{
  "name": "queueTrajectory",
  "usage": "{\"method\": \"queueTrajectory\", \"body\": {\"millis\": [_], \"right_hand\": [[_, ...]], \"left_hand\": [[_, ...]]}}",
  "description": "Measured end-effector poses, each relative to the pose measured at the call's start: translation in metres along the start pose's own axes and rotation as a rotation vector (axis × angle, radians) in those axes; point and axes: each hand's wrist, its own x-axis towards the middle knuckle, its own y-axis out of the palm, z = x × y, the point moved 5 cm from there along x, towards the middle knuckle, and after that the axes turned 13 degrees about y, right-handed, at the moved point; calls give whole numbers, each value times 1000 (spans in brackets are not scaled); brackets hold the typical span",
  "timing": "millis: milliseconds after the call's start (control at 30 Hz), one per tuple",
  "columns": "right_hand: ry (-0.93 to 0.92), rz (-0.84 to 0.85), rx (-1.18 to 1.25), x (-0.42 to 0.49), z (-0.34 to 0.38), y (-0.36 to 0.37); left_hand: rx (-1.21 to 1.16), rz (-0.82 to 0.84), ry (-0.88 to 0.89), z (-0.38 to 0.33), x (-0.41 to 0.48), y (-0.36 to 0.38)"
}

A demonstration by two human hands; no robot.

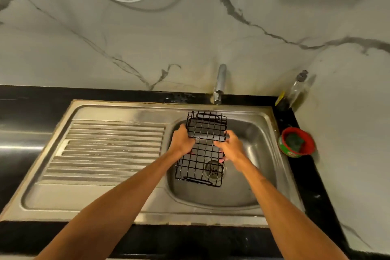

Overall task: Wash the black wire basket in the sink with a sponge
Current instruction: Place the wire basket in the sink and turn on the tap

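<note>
Both hands hold the black wire basket (203, 148) over the sink (249, 175), one on each long side. Left hand (182, 140) is curled tight on the left edge, and right hand (229, 145) is curled tight on the right edge, so each grip is closed on the wires. Long and thin, the basket points away from the person, with its far end up near the tap (219, 84) and its near end down over the drain (214, 170). No water runs from the tap that I can see. A green sponge (294, 140) sits in a red bowl (296, 142) on the black bench (295, 175), off to the right of the sink. I think the right hand is nearer to it, so that hand should let go and reach for the sponge while the left hand holds the basket
</note>
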Motion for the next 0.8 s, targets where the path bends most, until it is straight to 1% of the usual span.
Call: {"method": "queueTrajectory", "body": {"millis": [67,200,367,567,800], "right_hand": [[20,2,-25,8,-11,-7],[61,15,-75,30,-30,-2],[93,10,-165,68,-60,12],[120,28,-242,87,-77,21],[121,27,-249,101,-87,26]], "left_hand": [[-29,17,-45,26,12,23],[-49,11,-133,31,5,41],[-48,49,-146,48,1,60],[-73,38,-183,75,2,84],[-95,59,-235,93,7,94]]}}
